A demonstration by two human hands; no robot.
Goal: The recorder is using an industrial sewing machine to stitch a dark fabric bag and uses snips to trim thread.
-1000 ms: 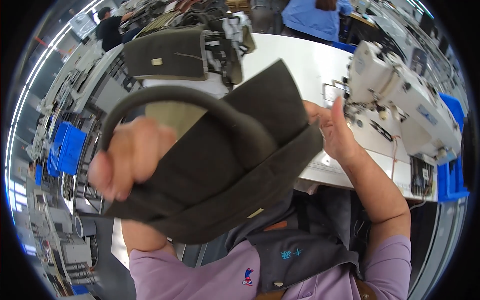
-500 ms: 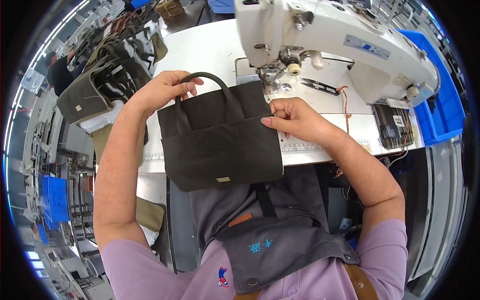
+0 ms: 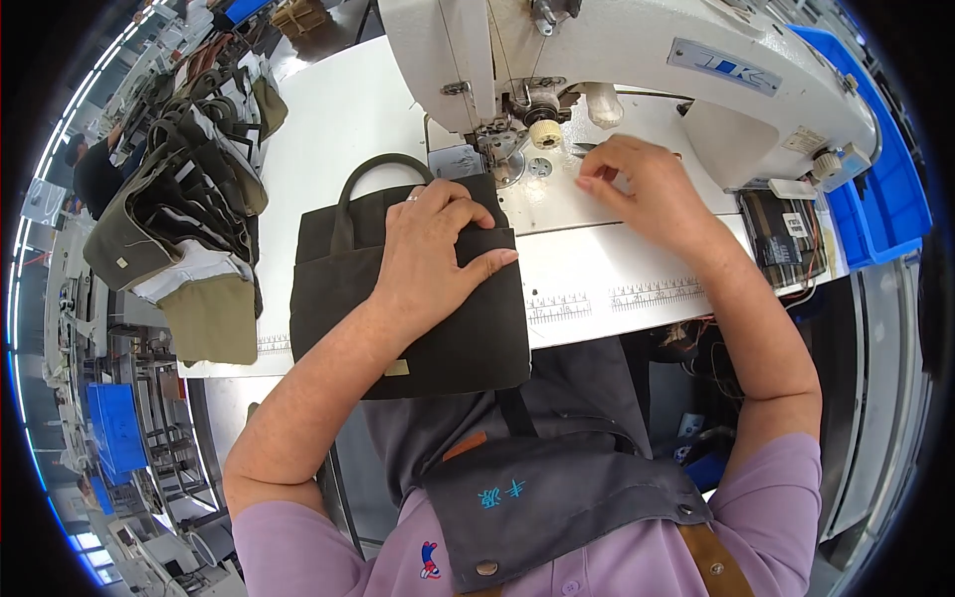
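A dark olive handbag (image 3: 333, 323) with a curved top handle and a small gold plate lies at the table's front edge, its lower part overhanging. My left hand (image 3: 433, 244) rests on the bag's front near the handle, fingers bent and thumb stretched out to the right. At the sewing machine's bed, my right hand (image 3: 637, 189) is closed over the dark thread snips (image 3: 582, 149), with their tip showing to the left of the fingers. Most of the snips is hidden under this hand.
The white sewing machine (image 3: 637, 45) stands across the back, its needle area beyond the bag's top right corner. Left is a pile of similar bags (image 3: 134, 239). Farther right are a dark packet (image 3: 771, 234) and a blue bin (image 3: 890, 219). A printed ruler (image 3: 652, 294) runs along the table front.
My left hand has gone from the handle onto the bag's front. My right hand has let go of the bag's right edge and moved to the snips. The bag now lies flatter.
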